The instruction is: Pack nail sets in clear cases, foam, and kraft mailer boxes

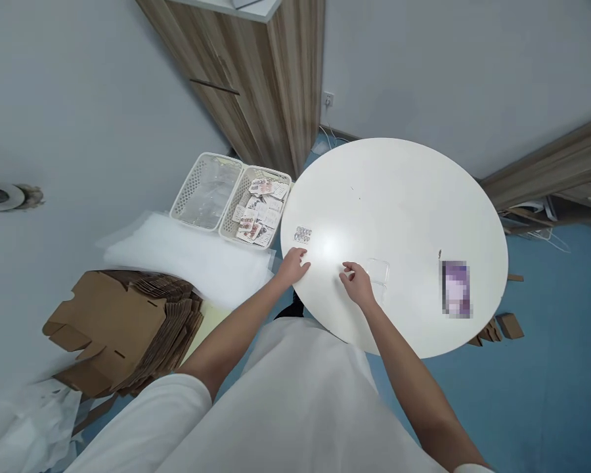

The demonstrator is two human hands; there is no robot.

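Observation:
My left hand (292,267) is at the near left edge of the round white table (404,197), thumb and fingers apart, with nothing visible in it. Just beyond its fingertips lies a small card (303,234) bearing rows of little dark and silvery pieces, too small to name. Over the near part of the table my right hand (358,285) is held with curled fingers and a gap between thumb and forefinger; I see nothing in it. A clear plastic case (378,270) lies flat beside the right hand, partly hidden by the wrist and hard to see against the white.
Left of the table, one white basket (231,226) holds many printed cards, and another (177,200) holds clear plastic. White packing sheets (177,256) and stacked flat cardboard boxes (123,328) lie nearer. A blurred purple object (456,289) rests on the table's right side.

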